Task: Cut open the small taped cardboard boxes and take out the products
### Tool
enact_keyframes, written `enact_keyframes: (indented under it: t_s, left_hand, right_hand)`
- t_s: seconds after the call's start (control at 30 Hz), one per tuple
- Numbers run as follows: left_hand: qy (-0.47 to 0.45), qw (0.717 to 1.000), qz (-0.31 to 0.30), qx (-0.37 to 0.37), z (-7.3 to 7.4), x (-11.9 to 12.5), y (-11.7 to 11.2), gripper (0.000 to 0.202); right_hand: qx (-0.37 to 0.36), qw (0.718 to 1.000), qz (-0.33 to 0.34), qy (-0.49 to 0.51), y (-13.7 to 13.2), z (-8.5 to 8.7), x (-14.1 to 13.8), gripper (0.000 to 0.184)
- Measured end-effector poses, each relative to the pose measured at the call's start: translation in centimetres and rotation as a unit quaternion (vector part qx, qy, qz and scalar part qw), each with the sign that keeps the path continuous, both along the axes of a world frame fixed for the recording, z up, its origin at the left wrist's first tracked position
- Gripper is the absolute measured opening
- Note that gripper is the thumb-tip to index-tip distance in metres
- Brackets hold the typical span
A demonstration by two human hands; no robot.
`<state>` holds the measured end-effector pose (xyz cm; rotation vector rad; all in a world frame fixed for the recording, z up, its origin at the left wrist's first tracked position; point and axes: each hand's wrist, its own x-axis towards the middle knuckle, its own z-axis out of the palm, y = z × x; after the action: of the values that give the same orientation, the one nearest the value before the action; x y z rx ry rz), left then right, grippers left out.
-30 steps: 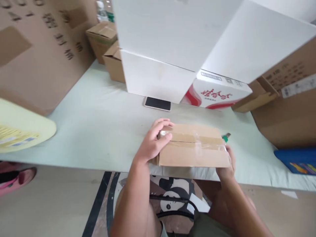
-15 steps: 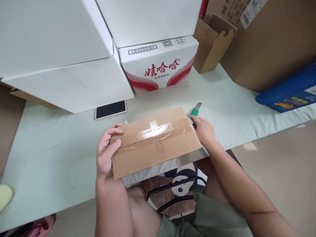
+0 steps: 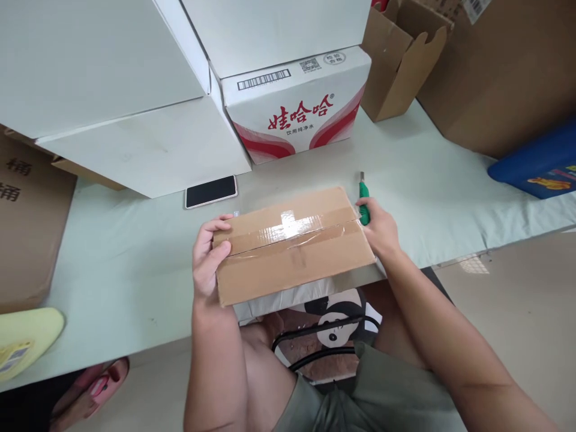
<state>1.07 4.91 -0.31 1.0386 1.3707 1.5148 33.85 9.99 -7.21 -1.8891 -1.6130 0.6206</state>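
Note:
A flat brown cardboard box [image 3: 292,252], sealed along its top seam with clear tape, lies at the near edge of the pale green table [image 3: 135,264]. My left hand [image 3: 207,258] grips the box's left end, thumb on top. My right hand [image 3: 378,228] rests at the box's right end and is closed around a green-handled utility knife [image 3: 363,193], whose blade tip points away from me.
A black phone [image 3: 211,191] lies face up behind the box. Behind it stand large white boxes [image 3: 135,120] and a red-and-white printed carton [image 3: 292,102]. Open brown cartons [image 3: 400,54] stand at the back right, a blue package [image 3: 535,165] at the right, a brown carton [image 3: 27,228] at the left.
The view swung right and steadied. The box turned slightly on the table. My right hand came from under the box's right end and closed on the green knife.

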Motion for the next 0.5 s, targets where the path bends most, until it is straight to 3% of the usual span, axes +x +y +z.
enact_keyframes:
  t_s: [0.07,0.13,0.27,0.33,0.43,0.5]
  left_hand:
    - [0.004,1.000,-0.008,0.003,0.1,0.1,-0.2,0.033]
    - [0.006,1.000,-0.016,0.008,0.1,0.2,-0.3,0.031]
    - [-0.009,1.000,-0.023,0.004,0.1,0.4,-0.5,0.029]
    - [-0.027,0.999,-0.028,0.005,0.0,0.5,-0.5,0.031]
    - [-0.042,0.998,-0.048,0.015,-0.3,0.5,-0.6,0.030]
    - [-0.048,0.997,-0.062,0.024,-0.4,0.4,-0.5,0.029]
  right_hand:
    - [0.056,0.988,-0.031,0.141,0.0,-0.5,0.2,0.047]
    - [0.119,0.957,-0.030,0.263,0.0,-0.9,0.3,0.052]
    - [0.235,0.908,-0.029,0.344,-0.4,-0.2,0.9,0.063]
    - [0.248,0.909,-0.009,0.334,-1.2,1.5,1.5,0.062]
    - [0.246,0.923,0.056,0.291,-3.2,5.5,2.1,0.053]
    - [0.267,0.945,0.055,0.179,-4.5,8.2,2.0,0.065]
